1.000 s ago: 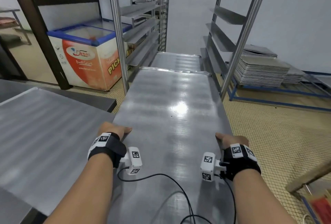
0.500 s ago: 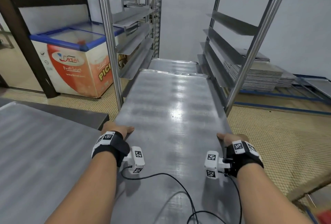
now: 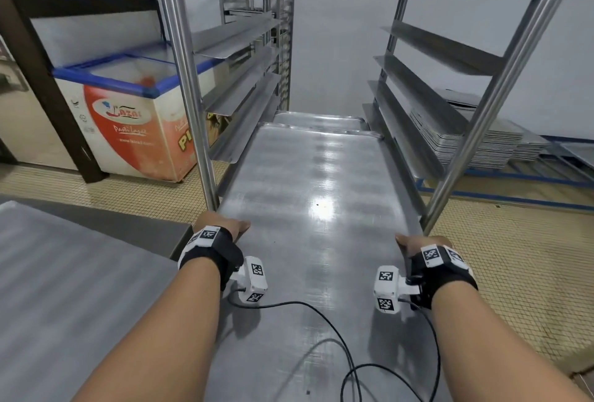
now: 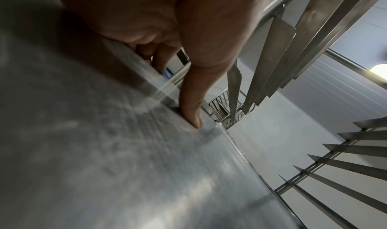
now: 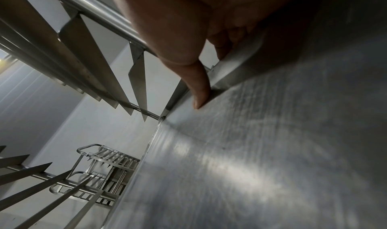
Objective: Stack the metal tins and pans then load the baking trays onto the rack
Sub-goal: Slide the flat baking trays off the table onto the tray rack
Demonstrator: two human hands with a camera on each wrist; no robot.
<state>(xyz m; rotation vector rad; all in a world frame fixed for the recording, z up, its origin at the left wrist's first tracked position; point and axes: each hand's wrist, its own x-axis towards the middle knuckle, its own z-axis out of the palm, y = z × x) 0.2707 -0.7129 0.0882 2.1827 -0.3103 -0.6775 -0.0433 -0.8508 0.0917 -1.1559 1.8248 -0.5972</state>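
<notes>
Head view: both hands, left hand (image 3: 225,228) and right hand (image 3: 418,245), are gripping a long silver metal baking tray (image 3: 315,208) by its side rims, thumbs on top, feeding it between the steel rack (image 3: 189,80) rails; next, level pushing ahead.

The baking tray (image 3: 308,196) is seen as brushed metal with a dull sheen and one bright glare spot. The rack (image 3: 189,80) is made of smooth, polished steel, and the floor (image 3: 514,257) is laid in small matt tiles.

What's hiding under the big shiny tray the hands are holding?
Beyond the tray's far end, another tray peeks out lower down in the rack. How far it reaches underneath is covered.
</notes>
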